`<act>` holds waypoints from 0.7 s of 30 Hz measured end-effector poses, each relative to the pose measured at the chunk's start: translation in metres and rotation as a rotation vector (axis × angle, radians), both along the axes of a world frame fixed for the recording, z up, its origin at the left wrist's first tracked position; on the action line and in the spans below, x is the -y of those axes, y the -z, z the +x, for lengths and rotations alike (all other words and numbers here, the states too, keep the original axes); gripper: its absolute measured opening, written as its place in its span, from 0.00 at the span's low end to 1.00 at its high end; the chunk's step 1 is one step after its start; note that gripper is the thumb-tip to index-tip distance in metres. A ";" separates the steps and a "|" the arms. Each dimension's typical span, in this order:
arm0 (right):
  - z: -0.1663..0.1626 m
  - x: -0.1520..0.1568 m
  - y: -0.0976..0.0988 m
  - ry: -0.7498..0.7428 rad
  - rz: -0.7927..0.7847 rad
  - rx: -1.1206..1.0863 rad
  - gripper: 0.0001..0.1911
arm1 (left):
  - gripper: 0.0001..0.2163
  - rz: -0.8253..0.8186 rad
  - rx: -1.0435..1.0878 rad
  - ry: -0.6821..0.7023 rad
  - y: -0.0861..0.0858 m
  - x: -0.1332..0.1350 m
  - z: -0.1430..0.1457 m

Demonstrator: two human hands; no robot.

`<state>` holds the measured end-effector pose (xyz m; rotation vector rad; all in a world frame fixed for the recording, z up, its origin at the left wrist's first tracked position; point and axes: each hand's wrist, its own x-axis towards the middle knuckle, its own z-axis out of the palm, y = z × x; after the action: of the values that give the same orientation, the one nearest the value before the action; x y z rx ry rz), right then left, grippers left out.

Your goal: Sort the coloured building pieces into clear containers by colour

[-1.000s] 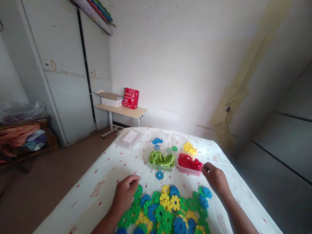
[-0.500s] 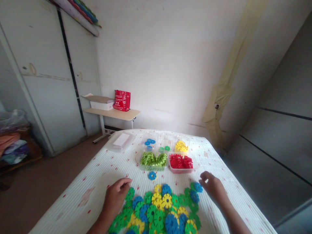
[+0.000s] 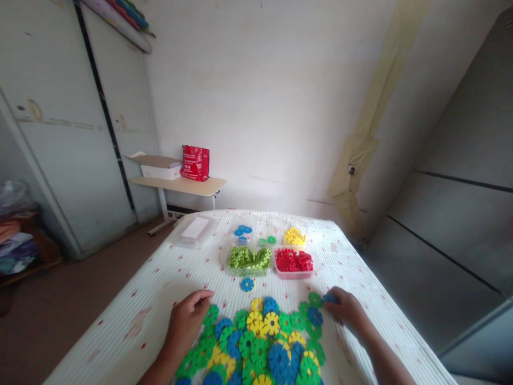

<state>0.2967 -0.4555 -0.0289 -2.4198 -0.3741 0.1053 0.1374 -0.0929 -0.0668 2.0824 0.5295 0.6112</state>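
Observation:
A loose heap of green, blue and yellow notched plastic discs (image 3: 258, 350) covers the near middle of the table. At the heap's right edge my right hand (image 3: 348, 307) pinches a blue notched disc (image 3: 330, 298) between thumb and fingers. Beside that disc lie a green disc (image 3: 315, 299) and another blue one (image 3: 315, 316). My left hand (image 3: 188, 315) rests at the left edge of the heap, fingers curled together and no disc showing in them. Its fingertips are just above a green disc (image 3: 211, 314). One blue disc (image 3: 247, 284) lies apart, beyond the heap.
Behind the heap stand clear tubs of light green pieces (image 3: 249, 260) and red pieces (image 3: 294, 262). Farther back are containers with blue discs (image 3: 242, 230), green discs (image 3: 271, 240) and yellow pieces (image 3: 294, 236). A lidded clear box (image 3: 195, 229) sits at the far left of the cloth.
My right hand has closed on a blue disc at the right edge of the heap and lifted it slightly. My left hand has barely moved. The whole view has shifted a little.

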 end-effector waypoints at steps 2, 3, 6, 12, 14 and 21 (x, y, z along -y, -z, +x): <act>-0.005 0.000 -0.002 -0.082 0.082 -0.119 0.10 | 0.15 0.001 0.007 -0.001 -0.002 0.001 -0.001; -0.008 -0.001 -0.003 -0.120 0.112 -0.184 0.13 | 0.14 0.001 0.013 -0.003 -0.003 0.002 -0.001; -0.016 -0.007 -0.005 -0.192 0.054 -0.233 0.18 | 0.14 -0.012 0.028 -0.011 -0.006 0.004 -0.001; -0.025 -0.018 -0.004 -0.219 -0.210 0.129 0.16 | 0.13 0.001 0.032 -0.017 -0.008 0.004 -0.002; -0.028 -0.019 -0.002 -0.215 -0.220 0.142 0.15 | 0.13 0.018 0.028 -0.017 -0.008 0.005 -0.002; -0.030 -0.031 -0.023 -0.224 -0.230 0.067 0.06 | 0.12 -0.008 0.047 -0.032 -0.012 0.008 -0.001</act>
<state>0.2665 -0.4243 -0.0059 -2.6038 -0.6977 0.1745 0.1365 -0.1009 -0.0546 2.0510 0.5384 0.6734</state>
